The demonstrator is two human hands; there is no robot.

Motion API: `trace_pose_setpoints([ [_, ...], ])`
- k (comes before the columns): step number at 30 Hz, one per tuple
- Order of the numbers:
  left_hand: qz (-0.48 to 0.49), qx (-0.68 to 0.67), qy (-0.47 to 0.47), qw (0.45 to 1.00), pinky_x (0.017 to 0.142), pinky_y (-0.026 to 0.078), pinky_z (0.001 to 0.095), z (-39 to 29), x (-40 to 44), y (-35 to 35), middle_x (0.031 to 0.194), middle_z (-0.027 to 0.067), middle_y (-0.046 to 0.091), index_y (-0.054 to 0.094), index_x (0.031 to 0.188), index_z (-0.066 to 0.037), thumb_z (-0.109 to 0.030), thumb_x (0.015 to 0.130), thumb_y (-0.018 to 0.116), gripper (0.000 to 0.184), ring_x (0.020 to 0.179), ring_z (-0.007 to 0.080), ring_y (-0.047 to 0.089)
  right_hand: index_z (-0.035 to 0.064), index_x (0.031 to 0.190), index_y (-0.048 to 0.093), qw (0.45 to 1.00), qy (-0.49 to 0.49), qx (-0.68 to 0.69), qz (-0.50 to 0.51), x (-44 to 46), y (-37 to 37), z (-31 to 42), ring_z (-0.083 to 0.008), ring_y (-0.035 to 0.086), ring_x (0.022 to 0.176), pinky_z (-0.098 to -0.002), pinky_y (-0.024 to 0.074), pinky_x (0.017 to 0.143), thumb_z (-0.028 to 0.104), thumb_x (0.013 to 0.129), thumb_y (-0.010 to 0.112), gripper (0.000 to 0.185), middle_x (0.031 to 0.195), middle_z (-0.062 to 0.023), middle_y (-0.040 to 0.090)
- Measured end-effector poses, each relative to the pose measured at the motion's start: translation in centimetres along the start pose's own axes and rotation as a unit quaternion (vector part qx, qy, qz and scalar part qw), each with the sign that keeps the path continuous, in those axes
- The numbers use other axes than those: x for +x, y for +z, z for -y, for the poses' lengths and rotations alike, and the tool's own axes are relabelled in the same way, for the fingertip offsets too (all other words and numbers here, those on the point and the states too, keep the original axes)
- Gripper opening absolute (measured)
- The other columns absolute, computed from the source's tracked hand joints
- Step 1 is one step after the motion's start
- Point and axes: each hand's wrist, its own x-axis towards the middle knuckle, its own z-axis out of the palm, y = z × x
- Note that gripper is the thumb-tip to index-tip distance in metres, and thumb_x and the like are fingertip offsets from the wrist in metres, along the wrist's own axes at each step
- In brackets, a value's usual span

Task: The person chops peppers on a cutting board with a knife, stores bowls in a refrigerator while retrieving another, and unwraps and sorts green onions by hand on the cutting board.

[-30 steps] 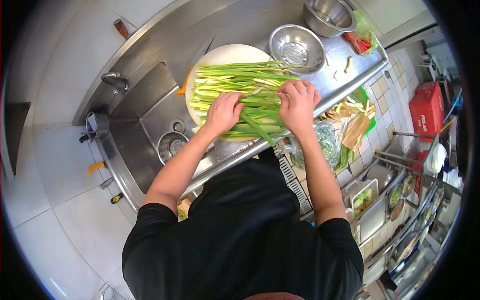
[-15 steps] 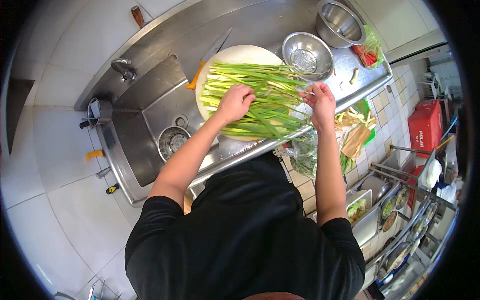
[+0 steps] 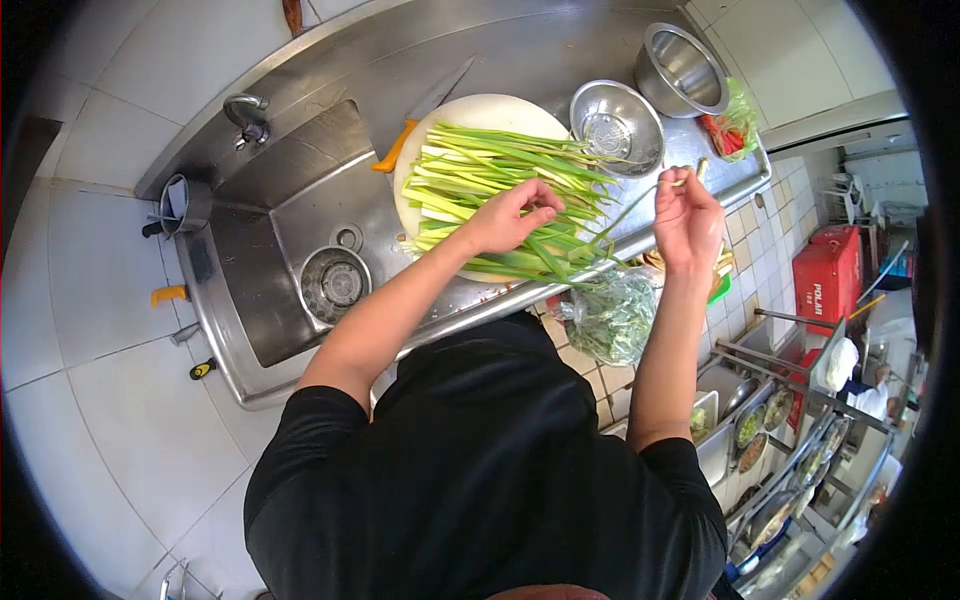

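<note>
A pile of long green scallions (image 3: 470, 185) lies across a round white cutting board (image 3: 500, 108) on the steel counter. My left hand (image 3: 512, 215) rests over the middle of the pile, its fingers curled; whether it grips any stalk is hidden. Off the pile's right side, my right hand (image 3: 688, 215) is raised with fingertips pinched on a thin green leaf, which trails down toward the pile. A knife with an orange handle (image 3: 396, 146) lies at the board's upper left edge. Just right of the board sits a perforated steel bowl (image 3: 617, 128).
A deeper steel bowl (image 3: 683, 72) and a plastic bag with red contents (image 3: 733, 125) stand at the counter's right end. On the left are the sink (image 3: 262, 270) and faucet (image 3: 246, 118). A bag of greens (image 3: 612, 318) sits below the counter edge.
My right hand has moved off the pile to the right and up, with a thin leaf in its fingertips. My left hand has shifted a little right. The camera view has shifted slightly.
</note>
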Motion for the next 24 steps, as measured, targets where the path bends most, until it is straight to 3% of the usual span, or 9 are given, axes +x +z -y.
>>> trace_pose_setpoints([
  [7, -0.052, 0.083, 0.197, 0.976, 0.122, 0.033, 0.0441, -4.0, 3.8, 2.6, 0.159, 0.0197, 0.039, 0.025, 0.162, -0.01, -0.026, 0.092, 0.075, 0.088, 0.143, 0.0361, 0.043, -0.0042, 0.109, 0.056, 0.977, 0.138, 0.137, 0.085, -1.2, 3.4, -0.1, -0.0241, 0.065, 0.091, -0.0358, 0.0613, 0.083, 0.009, 0.108, 0.046, 0.017, 0.102, -0.0125, 0.061],
  [11, -0.06, 0.065, 0.258, 0.962, 0.118, 0.036, 0.0445, -3.9, 4.5, 3.6, 0.145, 0.0195, 0.055, 0.053, 0.142, -0.003, -0.023, 0.094, 0.072, 0.055, 0.139, 0.0312, 0.048, -0.0042, 0.112, 0.056, 0.949, 0.197, 0.208, 0.136, -1.7, 4.1, -0.7, -0.0256, 0.066, 0.094, -0.0375, 0.0612, 0.084, 0.01, 0.108, 0.046, 0.017, 0.105, -0.0138, 0.063],
  [12, -0.013, 0.086, 0.171, 0.981, 0.1, 0.049, 0.0381, -3.8, 3.6, 3.1, 0.122, 0.0116, 0.067, 0.062, 0.127, -0.001, -0.018, 0.1, 0.066, 0.032, 0.113, 0.021, 0.061, -0.0043, 0.114, 0.056, 0.941, 0.205, 0.225, 0.149, -1.7, 3.8, -0.7, -0.0261, 0.066, 0.096, -0.0379, 0.0612, 0.084, 0.01, 0.108, 0.046, 0.018, 0.107, -0.0145, 0.064],
  [15, -0.023, -0.114, -0.039, 0.992, 0.078, 0.049, 0.0279, -6.2, -1.6, 0.2, 0.103, 0.0016, 0.066, 0.064, 0.124, -0.002, -0.015, 0.105, 0.059, 0.024, 0.086, 0.0096, 0.057, -0.0053, 0.122, 0.055, 0.995, 0.057, -0.06, 0.049, -1.7, 2.3, -0.1, -0.0273, 0.066, 0.106, -0.042, 0.0599, 0.089, 0.011, 0.106, 0.05, 0.023, 0.122, -0.0185, 0.065],
  [16, -0.034, -0.187, -0.01, 0.982, 0.07, 0.045, 0.0223, -5.8, -4.2, -1.7, 0.098, -0.0026, 0.062, 0.064, 0.128, -0.004, -0.013, 0.108, 0.055, 0.024, 0.079, 0.0042, 0.05, -0.0042, 0.128, 0.055, 0.98, 0.013, -0.191, -0.056, -2.7, 4.0, -0.5, -0.0256, 0.066, 0.112, -0.0425, 0.0566, 0.094, 0.013, 0.105, 0.054, 0.029, 0.132, -0.0192, 0.065],
  [18, -0.123, -0.025, 0.025, 0.992, 0.076, 0.048, 0.0252, -6.4, -9.9, -6.8, 0.102, -0.0018, 0.066, 0.063, 0.136, -0.005, -0.012, 0.107, 0.054, 0.031, 0.083, 0.0055, 0.052, -0.0016, 0.128, 0.057, 0.932, -0.077, -0.331, -0.128, -2.3, 0.7, -0.4, -0.0232, 0.066, 0.111, -0.0397, 0.0548, 0.093, 0.015, 0.104, 0.056, 0.029, 0.131, -0.0171, 0.066],
  [19, -0.147, -0.089, -0.056, 0.984, 0.095, 0.051, 0.0312, -3.7, -14.0, -9.4, 0.12, 0.0057, 0.07, 0.065, 0.132, -0.002, -0.01, 0.105, 0.057, 0.029, 0.104, 0.014, 0.064, -0.0003, 0.128, 0.058, 0.895, -0.118, -0.399, -0.162, -2.0, -1.7, -0.4, -0.022, 0.066, 0.11, -0.0383, 0.0539, 0.093, 0.015, 0.104, 0.057, 0.029, 0.13, -0.0161, 0.067],
  [21, -0.007, 0.062, -0.083, 0.995, 0.08, 0.05, 0.032, -4.9, -21.3, -15.9, 0.095, 0.0046, 0.072, 0.076, 0.101, -0.001, -0.02, 0.107, 0.057, 0.027, 0.094, 0.0126, 0.064, 0.0048, 0.123, 0.064, 0.871, -0.088, -0.458, -0.157, -1.6, -6.4, -0.3, -0.0139, 0.065, 0.096, -0.0281, 0.05, 0.081, 0.018, 0.102, 0.061, 0.025, 0.117, -0.0079, 0.071],
  [24, 0.124, 0.035, -0.43, 0.894, 0.077, 0.053, 0.0365, -3.8, -33.6, -17.8, 0.092, 0.0081, 0.073, 0.08, 0.093, -0.006, -0.036, 0.093, 0.074, 0.03, 0.084, 0.019, 0.066, 0.0075, 0.116, 0.068, 0.832, -0.023, -0.536, -0.139, -1.8, -9.7, -1.5, -0.008, 0.06, 0.08, -0.0228, 0.0454, 0.072, 0.02, 0.1, 0.065, 0.021, 0.1, -0.0002, 0.071],
])
